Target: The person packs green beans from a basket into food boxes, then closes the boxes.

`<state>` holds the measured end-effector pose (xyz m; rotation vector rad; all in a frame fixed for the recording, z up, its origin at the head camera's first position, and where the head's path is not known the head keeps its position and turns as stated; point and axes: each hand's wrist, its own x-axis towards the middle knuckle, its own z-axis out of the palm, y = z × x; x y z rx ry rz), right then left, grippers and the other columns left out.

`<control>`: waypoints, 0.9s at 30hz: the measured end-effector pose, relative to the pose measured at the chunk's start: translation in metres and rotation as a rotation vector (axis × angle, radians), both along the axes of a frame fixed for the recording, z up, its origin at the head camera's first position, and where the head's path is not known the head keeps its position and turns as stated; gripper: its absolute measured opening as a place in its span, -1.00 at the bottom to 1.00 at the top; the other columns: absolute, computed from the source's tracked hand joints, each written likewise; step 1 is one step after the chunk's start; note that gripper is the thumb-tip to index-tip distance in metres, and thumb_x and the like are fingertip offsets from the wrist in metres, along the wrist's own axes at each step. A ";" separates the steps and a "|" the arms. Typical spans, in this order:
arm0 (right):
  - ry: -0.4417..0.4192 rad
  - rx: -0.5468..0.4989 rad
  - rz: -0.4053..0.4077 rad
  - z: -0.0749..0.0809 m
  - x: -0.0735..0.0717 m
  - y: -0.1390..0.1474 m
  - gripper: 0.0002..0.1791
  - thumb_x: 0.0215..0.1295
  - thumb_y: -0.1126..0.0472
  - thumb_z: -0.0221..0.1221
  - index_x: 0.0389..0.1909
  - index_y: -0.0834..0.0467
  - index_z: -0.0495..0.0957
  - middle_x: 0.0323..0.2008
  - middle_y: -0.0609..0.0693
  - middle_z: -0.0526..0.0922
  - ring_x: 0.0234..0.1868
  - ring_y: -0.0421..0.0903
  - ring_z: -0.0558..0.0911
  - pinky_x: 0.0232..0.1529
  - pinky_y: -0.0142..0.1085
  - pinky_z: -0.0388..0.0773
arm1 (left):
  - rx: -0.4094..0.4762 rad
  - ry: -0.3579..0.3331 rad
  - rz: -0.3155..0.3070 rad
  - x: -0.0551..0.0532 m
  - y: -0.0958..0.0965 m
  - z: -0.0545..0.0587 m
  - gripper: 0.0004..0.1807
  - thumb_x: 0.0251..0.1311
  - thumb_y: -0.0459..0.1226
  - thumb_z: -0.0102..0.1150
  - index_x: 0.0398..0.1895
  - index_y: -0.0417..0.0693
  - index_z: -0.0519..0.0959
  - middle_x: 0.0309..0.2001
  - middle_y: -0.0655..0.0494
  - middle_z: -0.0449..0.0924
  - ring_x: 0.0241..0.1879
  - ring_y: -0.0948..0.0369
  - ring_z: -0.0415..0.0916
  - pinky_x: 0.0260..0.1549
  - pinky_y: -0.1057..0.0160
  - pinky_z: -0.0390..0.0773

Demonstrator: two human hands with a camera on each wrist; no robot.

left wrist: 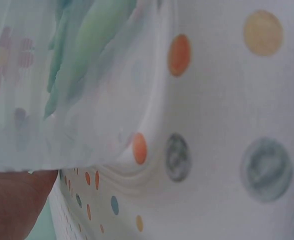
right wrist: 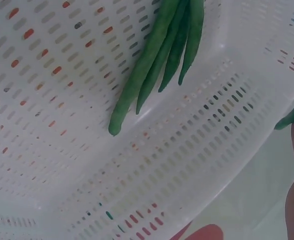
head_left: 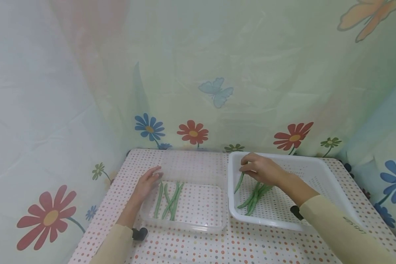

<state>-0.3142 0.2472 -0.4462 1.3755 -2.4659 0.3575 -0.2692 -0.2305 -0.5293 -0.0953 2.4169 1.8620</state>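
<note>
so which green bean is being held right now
The slender green bean pinched in the right hand; the other beans lie in the white perforated plastic basket and the clear plastic box.

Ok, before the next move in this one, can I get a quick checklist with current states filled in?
1. Held bean secured by the right hand: ok, pinched.
2. Held bean over the clear container: not ok, it is at the left side of the white basket.
3. Lid out of the way: ok, laid back behind the container.
4. Space inside: ok, the laid beans sit toward the left, right part bare.
5. Left hand steadying the container: cannot tell; it is at the left edge, contact unclear.
</note>
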 end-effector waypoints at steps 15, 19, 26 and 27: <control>0.069 -0.102 0.078 0.013 -0.005 -0.006 -0.67 0.03 0.53 0.48 -0.18 0.19 0.80 -0.06 0.16 0.72 0.02 0.14 0.69 -0.07 -0.01 0.77 | -0.002 -0.009 -0.025 0.018 0.010 0.035 -0.52 0.66 -0.17 -0.14 0.55 0.03 0.33 0.47 -0.15 0.43 0.56 -0.13 0.23 0.54 -0.20 0.22; 0.077 -0.117 0.097 0.016 -0.005 -0.014 -0.69 0.06 0.52 0.47 -0.17 0.16 0.81 -0.05 0.17 0.72 0.03 0.14 0.68 -0.04 0.02 0.76 | 0.008 -0.026 -0.017 0.011 0.007 0.024 -0.52 0.65 -0.16 -0.13 0.55 0.05 0.33 0.48 -0.13 0.43 0.58 -0.10 0.21 0.55 -0.17 0.22; 0.061 -0.076 0.092 0.021 0.000 -0.041 -0.68 0.13 0.45 0.48 -0.13 0.06 0.81 0.01 0.07 0.72 0.07 0.07 0.68 0.03 -0.06 0.75 | -0.002 -0.006 -0.005 0.001 0.000 0.002 -0.50 0.64 -0.06 -0.11 0.55 0.15 0.34 0.48 -0.04 0.45 0.58 -0.05 0.21 0.57 -0.16 0.19; 0.055 -0.071 0.098 0.021 0.001 -0.045 -0.67 0.13 0.46 0.47 -0.12 0.06 0.81 0.02 0.08 0.71 0.08 0.08 0.68 0.04 -0.07 0.75 | -0.002 -0.001 -0.004 0.001 -0.001 0.001 -0.50 0.63 -0.05 -0.11 0.54 0.16 0.35 0.47 -0.03 0.47 0.58 -0.04 0.22 0.56 -0.16 0.20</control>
